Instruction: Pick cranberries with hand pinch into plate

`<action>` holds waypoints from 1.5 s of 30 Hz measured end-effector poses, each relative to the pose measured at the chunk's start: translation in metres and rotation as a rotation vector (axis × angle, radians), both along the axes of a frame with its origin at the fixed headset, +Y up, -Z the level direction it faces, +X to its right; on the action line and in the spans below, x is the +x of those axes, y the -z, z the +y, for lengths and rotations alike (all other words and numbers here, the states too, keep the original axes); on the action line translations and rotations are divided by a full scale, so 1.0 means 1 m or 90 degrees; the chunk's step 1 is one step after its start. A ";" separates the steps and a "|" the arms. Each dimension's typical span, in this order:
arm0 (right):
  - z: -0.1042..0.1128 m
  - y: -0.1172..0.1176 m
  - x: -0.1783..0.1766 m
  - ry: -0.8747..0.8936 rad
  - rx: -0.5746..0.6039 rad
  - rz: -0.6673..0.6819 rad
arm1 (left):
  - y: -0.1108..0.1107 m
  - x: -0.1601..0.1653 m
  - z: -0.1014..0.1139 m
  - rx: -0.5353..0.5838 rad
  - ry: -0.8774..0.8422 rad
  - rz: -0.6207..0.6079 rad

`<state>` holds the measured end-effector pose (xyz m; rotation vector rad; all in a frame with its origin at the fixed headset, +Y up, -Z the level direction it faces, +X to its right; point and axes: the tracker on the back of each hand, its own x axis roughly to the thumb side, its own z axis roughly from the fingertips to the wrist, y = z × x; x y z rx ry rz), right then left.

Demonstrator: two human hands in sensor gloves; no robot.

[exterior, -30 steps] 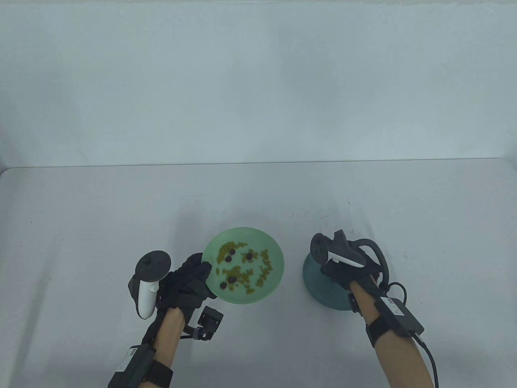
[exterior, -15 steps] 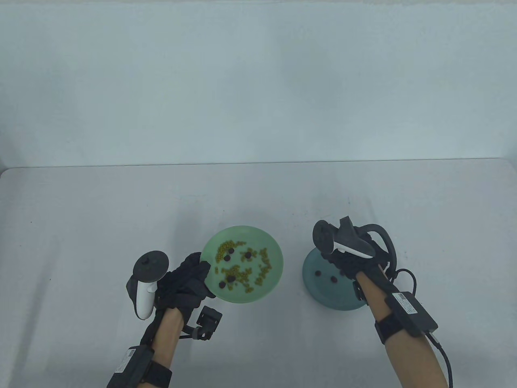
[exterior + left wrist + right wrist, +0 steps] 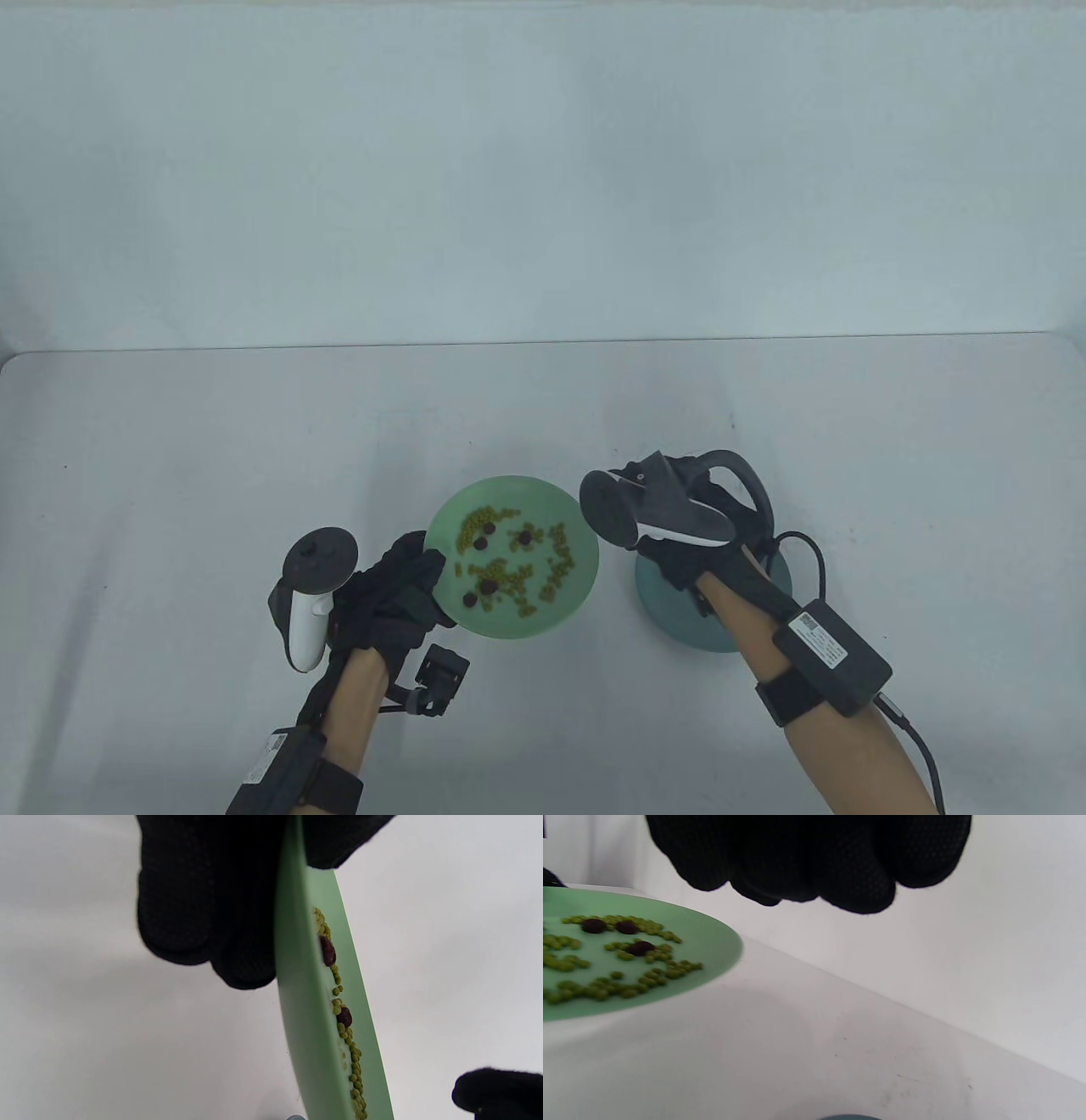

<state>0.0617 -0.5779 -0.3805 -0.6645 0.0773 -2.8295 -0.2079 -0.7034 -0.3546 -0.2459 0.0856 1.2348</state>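
Observation:
A light green plate (image 3: 543, 501) holds several dark red cranberries (image 3: 488, 586) among many small green beans. My left hand (image 3: 399, 586) grips its left rim, with fingers under the plate (image 3: 178, 899) and the thumb on top. The cranberries also show in the left wrist view (image 3: 327, 950). My right hand (image 3: 674, 560) hovers between the green plate and the dark teal plate (image 3: 679, 611), its tracker over the green plate's right rim. In the right wrist view its fingers (image 3: 806, 866) hang loosely curled and hold nothing, to the right of the green plate (image 3: 712, 938). The arm hides the teal plate's contents.
The white table (image 3: 170, 467) extends on all sides of the two plates, with a pale wall behind its far edge. A cable (image 3: 925, 755) trails from my right forearm unit.
My right hand rose from the teal plate, where cranberries showed half a second ago, and moved left towards the green plate. My left hand still grips the green plate.

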 end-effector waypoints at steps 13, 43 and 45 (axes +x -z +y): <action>-0.025 -0.023 -0.077 -0.015 -0.021 0.137 | 0.000 0.004 -0.001 -0.002 0.003 -0.009; -0.056 -0.034 -0.106 -0.049 -0.086 0.222 | 0.000 0.005 0.000 -0.002 0.009 -0.013; -0.057 -0.033 -0.106 -0.046 -0.089 0.223 | 0.001 0.004 0.000 -0.001 0.000 -0.012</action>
